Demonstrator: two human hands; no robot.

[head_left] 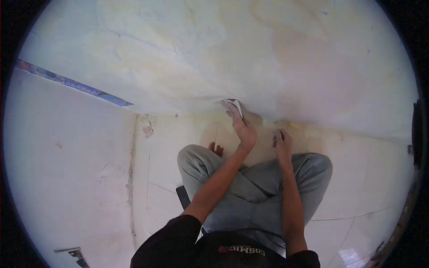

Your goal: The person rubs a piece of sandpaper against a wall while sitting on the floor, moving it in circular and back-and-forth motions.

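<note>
My left hand (pixel 240 125) presses a folded piece of sandpaper (pixel 237 105) against the lower part of the wall (pixel 196 71). The sandpaper has a white back, and a dark side shows at its upper edge. Pale dust covers the fingers. Beside my right knee, my right hand (pixel 281 140) hovers over the floor with its fingers curled in; whatever it may hold is hidden. That hand is dusty too and is apart from the wall.
I sit cross-legged on a pale tiled floor (pixel 357 174). A side wall (pixel 71 147) meets the front wall at left, with a blue printed strip (pixel 85 88) near the corner. A dark flat object (pixel 182 196) lies by my left thigh. Small yellowish bits (pixel 292 125) lie at the wall's foot.
</note>
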